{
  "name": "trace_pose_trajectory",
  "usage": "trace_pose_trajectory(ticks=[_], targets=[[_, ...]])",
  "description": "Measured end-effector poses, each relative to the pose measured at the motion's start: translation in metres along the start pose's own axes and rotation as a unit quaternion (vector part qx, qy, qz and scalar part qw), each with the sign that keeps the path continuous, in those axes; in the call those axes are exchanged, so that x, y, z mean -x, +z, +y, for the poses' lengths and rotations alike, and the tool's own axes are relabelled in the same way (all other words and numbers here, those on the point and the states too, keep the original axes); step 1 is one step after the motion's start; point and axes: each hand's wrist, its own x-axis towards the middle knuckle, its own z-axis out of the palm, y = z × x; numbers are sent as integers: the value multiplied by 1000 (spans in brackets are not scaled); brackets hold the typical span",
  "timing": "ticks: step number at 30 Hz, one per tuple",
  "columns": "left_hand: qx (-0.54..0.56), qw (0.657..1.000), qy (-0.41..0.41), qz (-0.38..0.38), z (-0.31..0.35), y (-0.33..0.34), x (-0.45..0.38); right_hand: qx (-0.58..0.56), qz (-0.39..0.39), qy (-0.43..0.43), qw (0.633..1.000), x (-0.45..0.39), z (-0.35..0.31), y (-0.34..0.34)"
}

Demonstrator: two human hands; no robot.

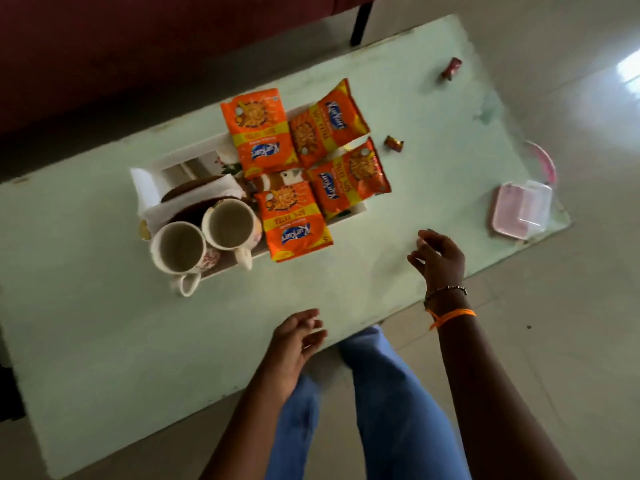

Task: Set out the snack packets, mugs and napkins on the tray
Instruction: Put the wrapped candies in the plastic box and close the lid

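A white tray (180,160) sits on the pale green table (104,323). Several orange snack packets (294,223) lie across its right half, some overhanging the rim. Two empty white mugs (178,249) (230,225) stand at its near left end, handles toward me. White napkins (147,188) lie behind the mugs over a brown plate. My left hand (298,336) hovers over the table's near edge, fingers loosely curled, holding nothing. My right hand (438,259) hangs above the table to the right of the tray, fingers apart and empty.
Two small wrapped sweets (393,143) (451,68) lie on the table beyond the tray. A pink lidded box (519,213) rests at the table's right corner. A dark red sofa (138,39) stands behind the table. My legs in blue jeans are below the near edge.
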Motion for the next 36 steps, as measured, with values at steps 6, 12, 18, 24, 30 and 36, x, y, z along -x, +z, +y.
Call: trace_pose_trajectory(ticks=[6, 12, 18, 24, 30, 36], targets=[[-69, 997, 8, -40, 4, 102, -22, 192, 158, -143, 958, -52, -24, -58], [-110, 991, 45, -63, 18, 189, -51, 349, 202, -78, 912, -134, -45, -100], [-151, 985, 47, -68, 13, 253, -69, 447, 65, -61, 890, -184, -50, -114], [-131, 987, -5, -98, 15, 292, -73, 59, -39, 10, 997, -165, -68, -112], [-60, 989, 94, -95, 37, 297, -78, -28, -193, 65, 979, -116, -55, -113], [-182, 971, 126, -91, 34, 274, -78, 24, -275, 6, 961, -104, -59, -112]])
